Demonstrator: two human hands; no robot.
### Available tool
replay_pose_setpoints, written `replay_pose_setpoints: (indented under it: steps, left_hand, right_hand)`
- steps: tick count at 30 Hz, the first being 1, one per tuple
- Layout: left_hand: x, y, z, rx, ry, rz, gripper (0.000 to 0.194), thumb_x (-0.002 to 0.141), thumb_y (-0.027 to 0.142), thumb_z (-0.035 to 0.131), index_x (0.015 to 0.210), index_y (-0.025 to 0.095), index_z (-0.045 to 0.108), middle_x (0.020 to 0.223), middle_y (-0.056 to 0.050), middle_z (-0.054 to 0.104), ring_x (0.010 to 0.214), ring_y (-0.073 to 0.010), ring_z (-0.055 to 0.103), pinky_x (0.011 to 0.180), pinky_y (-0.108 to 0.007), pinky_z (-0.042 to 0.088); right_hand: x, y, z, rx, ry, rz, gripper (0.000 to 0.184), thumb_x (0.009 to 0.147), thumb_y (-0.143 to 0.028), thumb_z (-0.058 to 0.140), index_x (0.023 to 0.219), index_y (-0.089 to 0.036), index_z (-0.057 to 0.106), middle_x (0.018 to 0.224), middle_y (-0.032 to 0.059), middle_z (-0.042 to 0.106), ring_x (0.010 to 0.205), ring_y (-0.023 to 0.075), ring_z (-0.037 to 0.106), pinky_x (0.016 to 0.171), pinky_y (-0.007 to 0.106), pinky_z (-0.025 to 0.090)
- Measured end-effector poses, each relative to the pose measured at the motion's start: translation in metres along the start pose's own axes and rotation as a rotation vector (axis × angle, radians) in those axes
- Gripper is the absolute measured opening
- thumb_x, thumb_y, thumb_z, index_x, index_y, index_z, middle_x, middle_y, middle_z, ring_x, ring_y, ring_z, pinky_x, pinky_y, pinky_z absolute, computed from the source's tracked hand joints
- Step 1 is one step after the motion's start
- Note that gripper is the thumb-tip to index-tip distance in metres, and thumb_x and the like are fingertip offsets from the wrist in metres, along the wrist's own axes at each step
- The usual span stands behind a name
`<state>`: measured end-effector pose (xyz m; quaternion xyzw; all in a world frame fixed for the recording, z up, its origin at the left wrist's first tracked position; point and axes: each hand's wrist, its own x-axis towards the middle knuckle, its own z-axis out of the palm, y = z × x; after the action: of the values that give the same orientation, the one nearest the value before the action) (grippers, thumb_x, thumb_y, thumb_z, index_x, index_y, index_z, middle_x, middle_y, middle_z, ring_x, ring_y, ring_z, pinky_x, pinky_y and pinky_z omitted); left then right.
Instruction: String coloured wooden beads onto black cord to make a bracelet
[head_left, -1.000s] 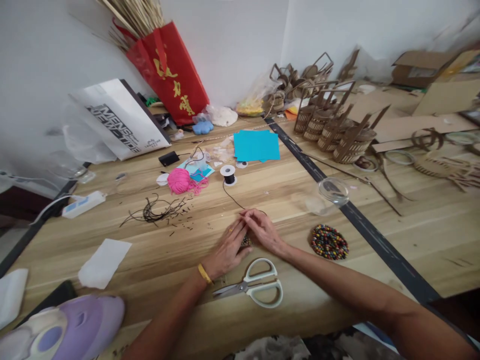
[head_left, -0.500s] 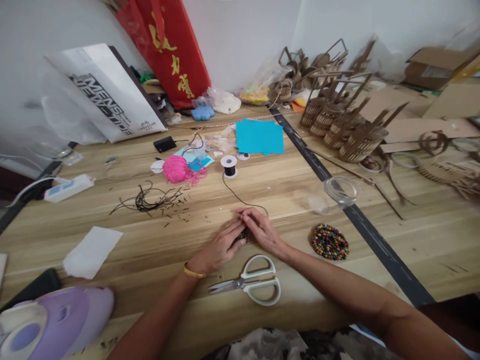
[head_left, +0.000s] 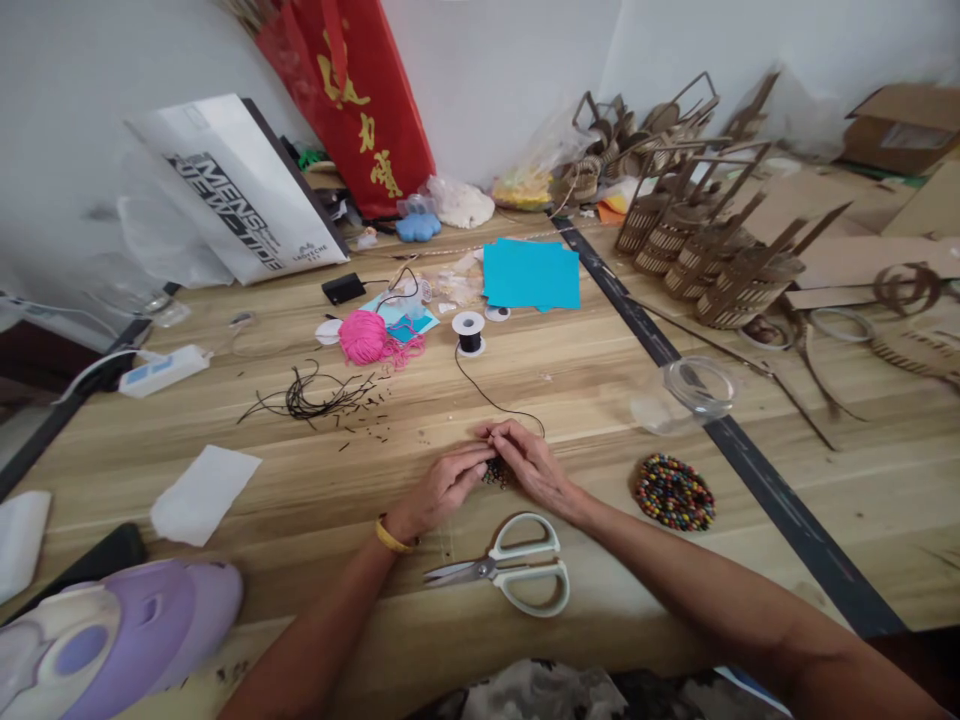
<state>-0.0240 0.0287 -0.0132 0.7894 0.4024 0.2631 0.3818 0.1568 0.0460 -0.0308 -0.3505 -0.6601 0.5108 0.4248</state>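
Observation:
My left hand (head_left: 442,487) and my right hand (head_left: 531,468) meet at the fingertips over the table, both closed in a pinch. A thin black cord (head_left: 487,392) runs from a white spool (head_left: 470,338) round to my right hand, and the fingertips of both hands pinch it. Small dark beads (head_left: 495,474) show below the fingers, partly covered by them. Just in front of my hands lie scissors (head_left: 486,568) with pale handles, blades pointing left. To the right is a coil of multicoloured beads (head_left: 675,492). The exact spot of the pinch is too small to make out.
Cut black cords (head_left: 307,392) and pink yarn (head_left: 364,337) lie to the left. Blue sheets (head_left: 532,275) are beyond the spool. A clear round container (head_left: 699,385) and brown woven baskets (head_left: 739,285) stand right. A purple and white device (head_left: 161,625) occupies the near left.
The view has shifted slightly, so the table items appear further right. My fingers have moved a little, and more of the dark beads show between my hands.

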Motion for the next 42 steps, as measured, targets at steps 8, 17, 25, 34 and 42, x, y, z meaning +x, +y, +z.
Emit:
replay_pose_setpoints:
  steps: [8,17,25,34,42]
  left_hand:
    - [-0.002,0.002,0.003,-0.021,-0.024,0.002,0.035,0.093,0.027,0.044,0.121,0.016,0.061,0.127,-0.012,0.061,0.119,-0.0239,0.055,0.104,-0.041,0.042]
    - [-0.001,0.007,0.001,-0.103,0.01,-0.034,0.031,0.09,0.026,0.048,0.113,0.016,0.066,0.122,-0.011,0.064,0.114,-0.0241,0.058,0.101,-0.039,0.044]
    - [0.002,0.004,-0.003,-0.23,0.036,-0.086,0.031,0.088,0.033,0.052,0.104,0.015,0.071,0.114,-0.009,0.069,0.112,-0.0248,0.06,0.101,-0.04,0.043]
    - [0.004,0.006,-0.007,-0.326,0.035,-0.206,0.032,0.087,0.036,0.052,0.1,0.014,0.072,0.107,-0.008,0.071,0.103,-0.0231,0.063,0.096,-0.037,0.045]
    - [0.002,0.002,-0.01,-0.363,0.076,-0.216,0.032,0.088,0.034,0.05,0.099,0.013,0.072,0.103,-0.008,0.072,0.102,-0.0231,0.063,0.097,-0.038,0.045]
  right_hand:
    - [-0.002,0.0,0.001,-0.067,-0.05,-0.033,0.023,0.096,-0.037,0.041,0.093,-0.019,0.055,0.091,0.005,0.063,0.086,0.0158,0.06,0.081,0.028,0.046]
    - [-0.002,0.001,0.001,-0.056,-0.09,-0.037,0.021,0.096,-0.034,0.04,0.092,-0.019,0.054,0.092,0.0049,0.061,0.086,0.0162,0.057,0.08,0.028,0.045]
    - [-0.003,-0.001,0.0,-0.051,-0.093,-0.023,0.023,0.096,-0.037,0.039,0.089,-0.019,0.053,0.084,0.003,0.059,0.08,0.0155,0.055,0.075,0.026,0.044]
    - [-0.002,0.001,-0.001,-0.067,-0.075,-0.044,0.024,0.096,-0.036,0.04,0.091,-0.018,0.055,0.084,0.0031,0.059,0.076,0.0152,0.054,0.072,0.027,0.044]
    - [-0.001,0.0,-0.002,-0.045,-0.061,-0.033,0.028,0.095,-0.039,0.04,0.09,-0.018,0.057,0.081,0.0029,0.06,0.074,0.0153,0.055,0.071,0.027,0.044]
